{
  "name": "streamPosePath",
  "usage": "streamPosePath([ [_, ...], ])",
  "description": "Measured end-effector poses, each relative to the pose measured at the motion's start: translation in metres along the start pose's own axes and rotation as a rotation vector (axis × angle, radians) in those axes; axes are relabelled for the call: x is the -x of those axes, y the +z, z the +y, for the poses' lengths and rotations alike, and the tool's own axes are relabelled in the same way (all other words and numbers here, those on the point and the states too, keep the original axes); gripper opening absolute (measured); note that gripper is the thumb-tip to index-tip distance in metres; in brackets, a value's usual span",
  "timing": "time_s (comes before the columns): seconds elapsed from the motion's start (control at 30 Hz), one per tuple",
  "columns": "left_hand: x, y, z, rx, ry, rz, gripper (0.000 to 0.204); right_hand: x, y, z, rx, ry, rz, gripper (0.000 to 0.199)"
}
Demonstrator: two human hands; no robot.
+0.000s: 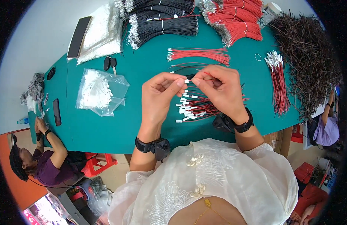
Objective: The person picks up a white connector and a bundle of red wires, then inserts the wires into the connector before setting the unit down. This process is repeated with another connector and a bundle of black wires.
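My left hand [157,95] pinches a small white connector housing [186,81] between thumb and index finger. My right hand [223,90] closes its fingertips on a red wire [207,73] right beside the housing; whether the wire's end sits inside it is too small to tell. Under both hands lies a loose pile of red and black wires with white connectors [187,108], partly covered by my right hand. Beyond my fingers, a flat row of loose red wires [199,54] is spread on the green table [139,62].
Tied bundles of black wires [164,27] and red wires [237,32] line the far side. At right are connectored cables [279,86] and a dark wire heap [306,56]. A bag of white connectors [96,92], keys [110,63] and phones [79,37] lie left. A co-worker [49,161] sits left.
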State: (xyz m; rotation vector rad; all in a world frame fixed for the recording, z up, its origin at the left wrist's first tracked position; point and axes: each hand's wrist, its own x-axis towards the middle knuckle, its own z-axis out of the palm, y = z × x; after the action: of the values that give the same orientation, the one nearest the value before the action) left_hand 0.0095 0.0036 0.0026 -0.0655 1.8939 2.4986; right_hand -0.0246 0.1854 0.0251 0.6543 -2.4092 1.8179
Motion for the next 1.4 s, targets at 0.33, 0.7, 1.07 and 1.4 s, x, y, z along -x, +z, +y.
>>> streamPosePath([
  [0.33, 0.002, 0.005, -0.002, 0.008, 0.005, 0.016, 0.013, 0.0, -0.002, -0.002, 0.027, -0.004, -0.042, 0.006],
  [0.7, -0.009, -0.024, -0.021, -0.103, 0.005, 0.085, 0.011, 0.0, -0.045, 0.003, 0.607, -0.012, -0.208, 0.026],
  [1.07, 0.013, -0.045, -0.057, -1.134, 0.297, 0.165, 0.024, 0.004, -0.049, 0.036, 0.841, 0.075, -0.205, 0.028],
  [1.4, 0.018, -0.023, -0.067, -0.794, 0.097, -0.027, 0.025, 0.007, -0.041, 0.05, 0.81, 0.047, -0.284, 0.027],
])
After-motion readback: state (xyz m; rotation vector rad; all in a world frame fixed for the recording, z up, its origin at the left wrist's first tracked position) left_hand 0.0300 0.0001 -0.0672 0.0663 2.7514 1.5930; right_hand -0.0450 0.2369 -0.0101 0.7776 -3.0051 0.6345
